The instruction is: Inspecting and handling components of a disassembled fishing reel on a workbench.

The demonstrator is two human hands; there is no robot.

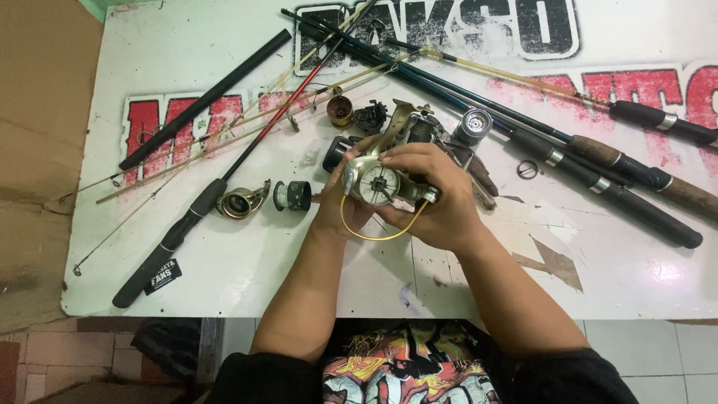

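Both hands hold a silver-gold fishing reel (380,181) above the middle of the white printed board (224,262). My left hand (338,207) grips the reel from its left side and underneath. My right hand (437,196) wraps over its right side, fingers on top. The reel's round face with a small hub points up at me. A thin yellow wire bail (374,233) loops down below the reel between my wrists.
Several fishing rods (598,168) lie fanned across the board's back and right. A black rod handle (176,232) runs diagonally at left. Loose reel parts sit nearby: a gold rotor (241,202), a dark spool (293,195), a brass piece (340,111), a silver spool (474,124), a ring (527,170).
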